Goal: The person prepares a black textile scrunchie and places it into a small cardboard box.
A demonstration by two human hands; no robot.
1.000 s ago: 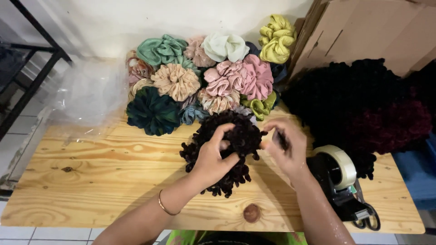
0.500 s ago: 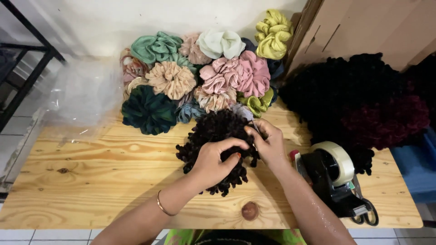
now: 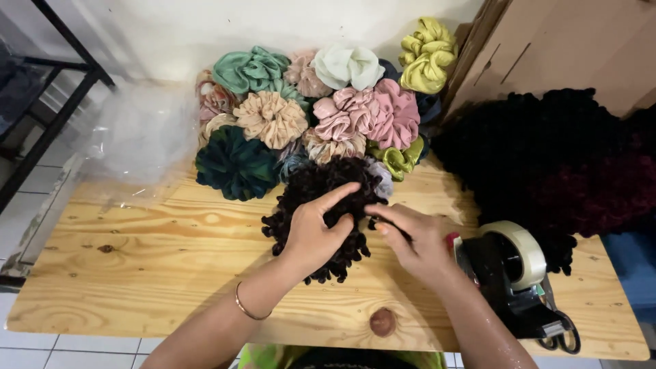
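1. Pale wood makes up the table point(image 3: 137, 273), which stands against a white wall, with tiled floor showing at the left and bottom edges.
2. At the middle of the table lies a black curly scrunchie point(image 3: 321, 188), and both hands are on it.
3. The left hand point(image 3: 316, 231) rests on top of the black curly scrunchie, fingers curled around its frills and the forefinger stretched out across it.
4. The right hand point(image 3: 418, 240) pinches the right edge of that scrunchie between thumb and fingertips.
5. A thin bracelet point(image 3: 247, 309) circles the left wrist.
6. Behind the hands, against the wall, sits a heap of scrunchies: a dark green one point(image 3: 234, 164), a beige one point(image 3: 272, 119), a pink one point(image 3: 372, 116), a white one point(image 3: 347, 66) and a yellow-green one point(image 3: 427, 55).
7. To the right lies a pile of dark fluffy fabric point(image 3: 547, 164), black with a dark red patch, in front of a cardboard box point(image 3: 567, 48).
8. A tape dispenser point(image 3: 516, 273) stands just beside the right hand.
9. Clear plastic wrap point(image 3: 137, 137) lies at the table's far left.
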